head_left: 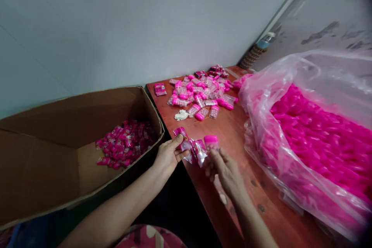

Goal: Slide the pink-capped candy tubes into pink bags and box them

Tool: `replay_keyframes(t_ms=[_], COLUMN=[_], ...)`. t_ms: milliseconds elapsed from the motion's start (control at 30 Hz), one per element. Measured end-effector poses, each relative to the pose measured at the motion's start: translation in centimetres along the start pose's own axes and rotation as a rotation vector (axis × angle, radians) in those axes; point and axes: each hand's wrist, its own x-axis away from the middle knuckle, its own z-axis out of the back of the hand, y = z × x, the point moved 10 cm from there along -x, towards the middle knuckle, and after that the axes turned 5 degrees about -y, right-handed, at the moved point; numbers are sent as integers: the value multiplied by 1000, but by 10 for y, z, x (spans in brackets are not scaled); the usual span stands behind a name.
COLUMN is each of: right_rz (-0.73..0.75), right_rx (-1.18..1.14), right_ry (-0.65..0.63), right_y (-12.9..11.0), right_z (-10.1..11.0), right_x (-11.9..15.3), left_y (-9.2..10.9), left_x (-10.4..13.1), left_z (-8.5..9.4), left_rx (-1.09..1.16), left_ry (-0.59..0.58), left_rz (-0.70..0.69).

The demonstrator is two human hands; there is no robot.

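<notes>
My left hand [170, 151] is over the near left edge of the red table, closed on pink printed packets. One packet [182, 135] is under the thumb, and a second packet [199, 151] with clear ends hangs beyond the fingertips. Beside them, my right hand [225, 170] has its fingers curled around the lower part of a small clear candy bottle [211, 142] with a pink cap. The fingers are slightly blurred and hide the bottle's base. Farther back lies a pile of similar pink-capped bottles [200, 91] filled with small pale balls.
At left, a cardboard box [78, 170] holds many pink packets [124, 143]. A clear plastic bag [261, 124] full of pink plastic pieces [316, 135] stands at right. White crumpled scrap [182, 115] and a lone packet [159, 89] lie on the table [235, 131]. A bottle [257, 50] stands in the corner.
</notes>
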Motion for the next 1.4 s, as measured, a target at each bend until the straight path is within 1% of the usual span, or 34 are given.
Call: replay_keyframes(t_ms=[33,100,200,333,433,500,633,800,933,1033,1133,1200,1300,1333,1400], right_rz=[-8,-16,-1,10,29,39,48,60,75,102,102,83,41,29,22], right_rx=[-71,-94,-79,-90,-116,-143,-239,-252,-220,-138,-83,-145,-308,-336,-317], right_ry=[10,28,48,97,102,80,-4,17,36,78,105,46,-72,-85,-46], right_y=[2,6,11,13,12,12,15,15,14,15,16,16,17,18,19], right_z=[-13,-32,-44,-44,-46,-49,-57,-54,-53,-48,-43,-46,-54,-55,-50], right_x=[14,33,43,46,46,45,41,40,40,40,40,38,37,37,36], left_y=[-3,-8,-15,-21,-23,-21,-14,-8,-14,-21,-22,-21,-20,-20,-24], left_x=[1,3,6,13,18,21,26,29,28,28,28,27,25,25,26], left_z=[-1,-4,-9,-15,-21,-27,-38,-48,-50,-52,-54,-55,-54,-55,-56], left_rx=[21,57,98,107,79,45,-52,-149,-245,-317,-360,-392,-442,-454,-475], left_ry=[-1,-11,-34,-50,-92,-141,-261,-372,-411,-445,-466,-464,-450,-449,-468], left_rz=[9,16,26,38,35,18,-28,-53,-20,15,14,10,1,-1,10])
